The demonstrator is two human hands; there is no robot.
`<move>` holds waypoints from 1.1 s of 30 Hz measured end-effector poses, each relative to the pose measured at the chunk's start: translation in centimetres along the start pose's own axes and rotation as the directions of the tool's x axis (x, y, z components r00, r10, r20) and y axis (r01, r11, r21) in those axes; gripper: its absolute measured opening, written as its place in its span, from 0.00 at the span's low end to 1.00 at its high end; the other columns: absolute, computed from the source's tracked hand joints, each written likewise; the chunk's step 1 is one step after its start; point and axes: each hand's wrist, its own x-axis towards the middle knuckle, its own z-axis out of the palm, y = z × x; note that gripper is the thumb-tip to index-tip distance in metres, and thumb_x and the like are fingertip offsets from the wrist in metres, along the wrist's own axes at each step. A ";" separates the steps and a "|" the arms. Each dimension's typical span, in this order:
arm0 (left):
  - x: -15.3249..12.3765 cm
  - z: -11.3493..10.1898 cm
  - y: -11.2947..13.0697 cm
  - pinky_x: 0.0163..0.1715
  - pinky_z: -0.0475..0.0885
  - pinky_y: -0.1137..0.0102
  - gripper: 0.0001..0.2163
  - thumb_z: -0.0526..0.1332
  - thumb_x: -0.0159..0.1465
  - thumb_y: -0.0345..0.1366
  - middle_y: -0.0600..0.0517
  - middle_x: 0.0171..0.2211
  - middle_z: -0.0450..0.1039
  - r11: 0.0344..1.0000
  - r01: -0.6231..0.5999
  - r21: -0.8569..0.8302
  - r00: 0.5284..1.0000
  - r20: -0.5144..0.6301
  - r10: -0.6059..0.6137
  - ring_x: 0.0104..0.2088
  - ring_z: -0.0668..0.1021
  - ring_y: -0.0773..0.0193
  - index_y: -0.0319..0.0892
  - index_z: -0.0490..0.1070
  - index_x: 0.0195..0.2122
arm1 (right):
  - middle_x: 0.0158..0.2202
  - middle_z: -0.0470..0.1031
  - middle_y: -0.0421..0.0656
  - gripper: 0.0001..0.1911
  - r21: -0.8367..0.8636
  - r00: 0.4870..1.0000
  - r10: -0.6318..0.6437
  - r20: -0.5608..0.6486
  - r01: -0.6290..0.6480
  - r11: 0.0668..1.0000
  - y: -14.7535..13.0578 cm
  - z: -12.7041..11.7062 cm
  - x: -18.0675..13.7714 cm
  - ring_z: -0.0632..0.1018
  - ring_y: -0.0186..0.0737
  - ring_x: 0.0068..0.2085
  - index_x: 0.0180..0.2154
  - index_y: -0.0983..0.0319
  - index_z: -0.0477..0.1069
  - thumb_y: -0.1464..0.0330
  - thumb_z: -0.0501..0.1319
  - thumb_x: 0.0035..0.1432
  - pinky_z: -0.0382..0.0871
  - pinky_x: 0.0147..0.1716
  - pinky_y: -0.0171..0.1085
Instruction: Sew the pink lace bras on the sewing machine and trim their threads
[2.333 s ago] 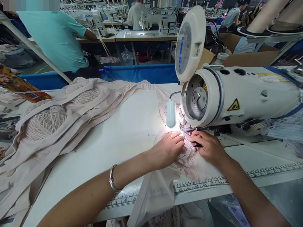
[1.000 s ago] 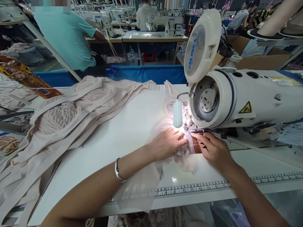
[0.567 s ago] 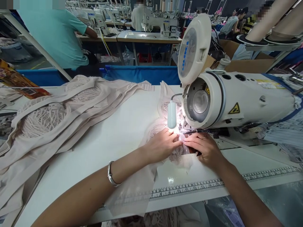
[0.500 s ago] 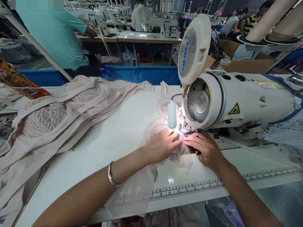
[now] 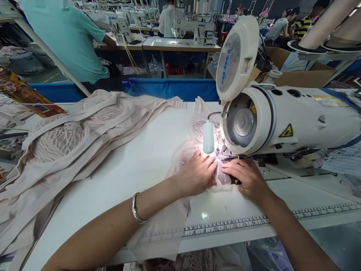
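A long factory hall, brightly lit from overhead. Rows of white sewing tables [image 5: 180,44] run back into the room, each carrying an industrial sewing machine [image 5: 194,26] — several with thread cones above. A blue fabric bin [image 5: 169,87] lines the far edge of the near white worktable [image 5: 135,165]. A person in a teal shirt [image 5: 67,37] stands at left; cardboard boxes [image 5: 304,69] sit at right.
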 end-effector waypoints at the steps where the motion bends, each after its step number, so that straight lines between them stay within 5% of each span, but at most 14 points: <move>1: -0.1 0.1 0.0 0.52 0.64 0.53 0.21 0.61 0.68 0.44 0.36 0.55 0.71 1.000 0.013 0.003 1.000 0.000 -0.013 0.51 0.73 0.45 0.31 0.68 0.54 | 0.45 0.82 0.40 0.28 -0.002 1.000 -0.002 -0.001 0.002 1.000 0.0 0.0 0.1 0.79 0.44 0.46 0.45 0.57 0.76 0.85 0.51 0.49 0.68 0.47 0.46; 7: -0.1 0.7 0.0 0.56 0.62 0.49 0.25 0.57 0.70 0.49 0.34 0.61 0.67 0.997 0.070 0.031 0.996 -0.057 -0.068 0.57 0.70 0.40 0.29 0.66 0.57 | 0.43 0.83 0.40 0.26 -0.007 0.999 -0.028 -0.037 0.028 1.000 0.0 0.1 0.1 0.79 0.43 0.44 0.44 0.58 0.74 0.86 0.51 0.51 0.66 0.45 0.46; 10: 0.2 0.5 0.2 0.52 0.67 0.57 0.12 0.52 0.74 0.35 0.39 0.52 0.74 0.997 -0.070 -0.015 0.996 -0.057 0.069 0.53 0.74 0.50 0.33 0.72 0.47 | 0.44 0.82 0.41 0.26 -0.030 0.999 -0.019 -0.035 0.018 0.999 0.0 0.2 0.0 0.79 0.44 0.44 0.45 0.58 0.74 0.86 0.50 0.52 0.66 0.45 0.45; 14: 0.6 0.2 0.4 0.45 0.71 0.64 0.13 0.48 0.72 0.23 0.44 0.41 0.77 0.967 -0.238 -0.088 0.971 -0.028 0.236 0.44 0.76 0.58 0.34 0.72 0.45 | 0.42 0.83 0.41 0.21 -0.025 0.998 -0.035 -0.049 0.033 0.999 -0.1 0.0 0.2 0.79 0.43 0.42 0.44 0.58 0.74 0.84 0.53 0.56 0.65 0.44 0.44; 21: 0.1 0.5 0.2 0.48 0.70 0.58 0.13 0.51 0.70 0.26 0.42 0.46 0.75 0.983 -0.174 -0.065 0.985 -0.025 0.172 0.48 0.75 0.52 0.35 0.72 0.51 | 0.37 0.83 0.39 0.21 -0.013 0.996 -0.041 -0.075 0.040 0.999 -0.5 -0.5 0.5 0.78 0.42 0.39 0.38 0.57 0.75 0.84 0.51 0.53 0.64 0.42 0.44; 27: 0.2 0.4 -0.1 0.51 0.67 0.57 0.15 0.47 0.70 0.23 0.43 0.46 0.75 0.990 -0.131 -0.052 0.991 -0.040 0.129 0.50 0.74 0.54 0.37 0.72 0.47 | 0.39 0.83 0.38 0.24 -0.019 0.994 -0.052 -0.094 0.050 0.999 -0.3 -0.3 0.4 0.78 0.42 0.38 0.39 0.58 0.75 0.85 0.50 0.49 0.65 0.41 0.43; 33: 0.2 0.1 -0.9 0.51 0.66 0.57 0.16 0.47 0.71 0.22 0.43 0.48 0.75 0.993 -0.078 -0.086 0.997 -0.003 0.078 0.51 0.75 0.54 0.37 0.70 0.53 | 0.41 0.83 0.40 0.26 -0.034 0.997 -0.027 -0.077 0.025 0.999 -0.1 -0.1 0.3 0.79 0.42 0.41 0.42 0.59 0.75 0.85 0.50 0.47 0.67 0.40 0.43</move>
